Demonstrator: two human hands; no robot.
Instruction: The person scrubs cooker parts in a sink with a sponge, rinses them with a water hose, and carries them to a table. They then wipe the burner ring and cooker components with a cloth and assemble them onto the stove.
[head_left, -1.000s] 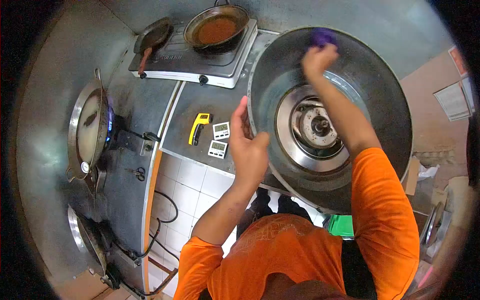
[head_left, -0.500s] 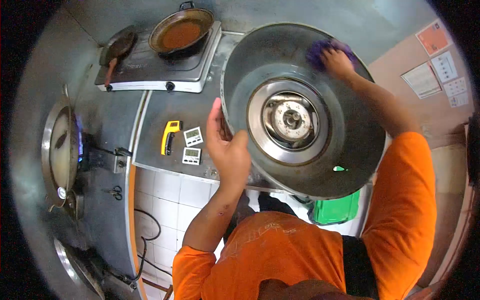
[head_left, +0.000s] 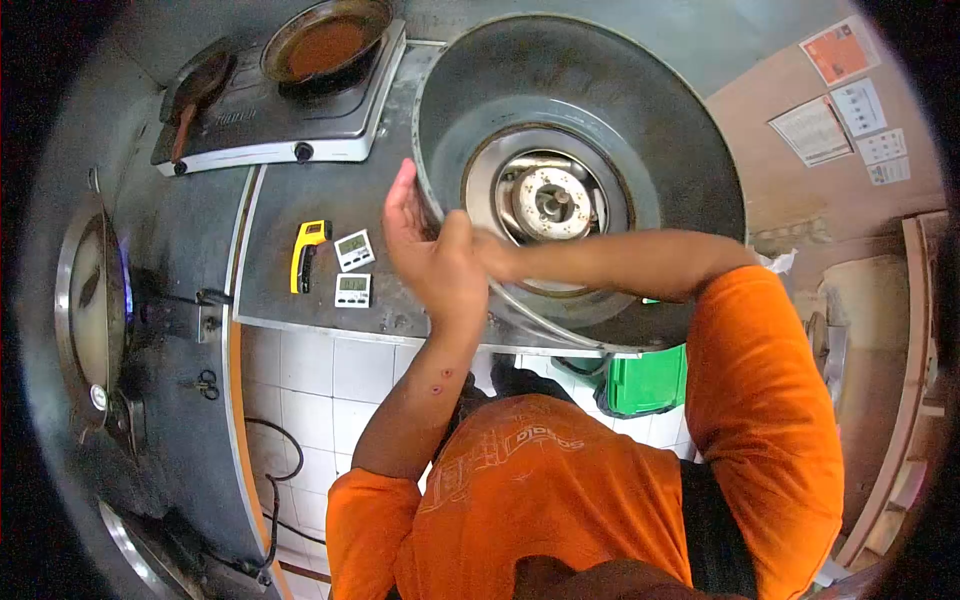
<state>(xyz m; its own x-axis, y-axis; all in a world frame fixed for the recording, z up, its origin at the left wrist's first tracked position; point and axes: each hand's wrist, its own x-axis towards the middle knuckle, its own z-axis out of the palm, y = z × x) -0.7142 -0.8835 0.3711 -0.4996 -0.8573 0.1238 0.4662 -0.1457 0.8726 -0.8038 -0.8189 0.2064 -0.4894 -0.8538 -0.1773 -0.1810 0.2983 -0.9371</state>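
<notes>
A wide round metal bowl (head_left: pixel 680 130) stands tilted in front of me, with a shiny ring and a pale perforated disc (head_left: pixel 553 203) at its centre. My left hand (head_left: pixel 440 265) holds the bowl's left rim, fingers along the outside and thumb toward the inside. My right forearm reaches across the bowl's front. At the left rim, my right hand (head_left: pixel 497 257) is blurred and partly behind my left hand, so its fingers are hidden. The purple cloth cannot be seen now.
Left of the bowl lie a yellow infrared thermometer (head_left: pixel 308 256) and two white timers (head_left: pixel 353 290). A gas stove (head_left: pixel 330 146) carries pans at the back. More pans (head_left: pixel 68 300) stand far left. Below is a green bin (head_left: pixel 645 380); papers (head_left: pixel 812 130) hang on the right wall.
My right hand has swept from the bowl's upper right side to its left rim, beside my left hand. The purple cloth has gone out of sight. The view has shifted slightly.
</notes>
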